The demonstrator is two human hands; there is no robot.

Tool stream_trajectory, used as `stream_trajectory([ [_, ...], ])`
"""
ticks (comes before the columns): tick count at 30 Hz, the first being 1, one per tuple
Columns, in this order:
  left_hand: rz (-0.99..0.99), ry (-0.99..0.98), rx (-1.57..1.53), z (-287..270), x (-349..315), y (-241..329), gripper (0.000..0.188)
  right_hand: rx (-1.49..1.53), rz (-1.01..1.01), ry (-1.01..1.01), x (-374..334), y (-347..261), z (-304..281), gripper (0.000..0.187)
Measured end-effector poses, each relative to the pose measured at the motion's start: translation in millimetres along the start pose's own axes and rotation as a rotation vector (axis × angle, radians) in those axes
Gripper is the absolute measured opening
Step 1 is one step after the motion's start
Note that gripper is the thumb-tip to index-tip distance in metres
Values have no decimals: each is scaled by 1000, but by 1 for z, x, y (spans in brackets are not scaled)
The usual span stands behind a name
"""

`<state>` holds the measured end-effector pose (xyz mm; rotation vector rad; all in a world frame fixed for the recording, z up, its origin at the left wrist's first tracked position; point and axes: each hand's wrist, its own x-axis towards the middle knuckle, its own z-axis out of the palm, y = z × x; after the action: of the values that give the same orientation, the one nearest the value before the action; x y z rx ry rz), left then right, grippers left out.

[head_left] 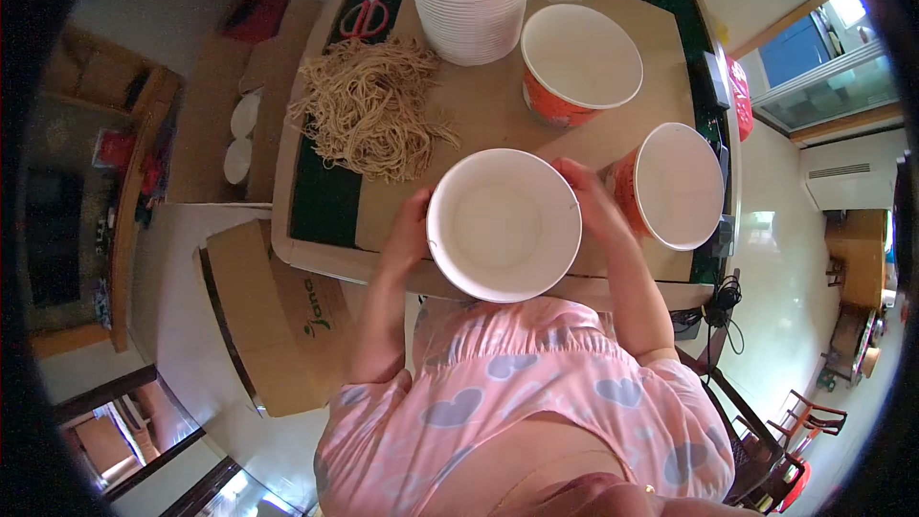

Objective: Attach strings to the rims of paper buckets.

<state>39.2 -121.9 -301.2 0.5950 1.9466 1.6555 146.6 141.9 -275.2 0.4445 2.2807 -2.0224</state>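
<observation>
Left grip [412, 226] and right grip [585, 195] are closed on opposite sides of the white-mouthed bucket [504, 227], which I hold at the bench's [324, 209] near edge, just in front of my body. Holding it from both sides probably keeps it steady, its mouth turned up toward me; my fingers are partly hidden behind its wall, so I cannot tell how hard they press. Just right of my right grip stands an orange-printed bucket [680, 187], leaving that hand little room outward. Farther off stands a second orange bucket [582, 57], and left of it a tall white stack [471, 0], apparently nested to save space, blocks what lies behind. Far left of my bucket, tangled string [369, 115] lies heaped on cardboard [493, 115], seemingly kept handy for my left side, with red-handled scissors [369, 6] beyond.
</observation>
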Motion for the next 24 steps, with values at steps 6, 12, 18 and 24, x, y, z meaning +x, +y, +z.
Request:
stream_trajectory([
  [6,-220,-97,302,2,-1,40,30,28,-93,-51,-10,13,10,26],
  [12,-316,121,-312,-2,-8,14,19,408,106,-36,-43,-36,26,36],
  [18,264,119,-331,-14,-1,132,26,267,-256,-187,-70,-107,-11,56],
  [24,1147,15,167,34,67,244,43,-354,-606,177,-70,-202,-116,86],
])
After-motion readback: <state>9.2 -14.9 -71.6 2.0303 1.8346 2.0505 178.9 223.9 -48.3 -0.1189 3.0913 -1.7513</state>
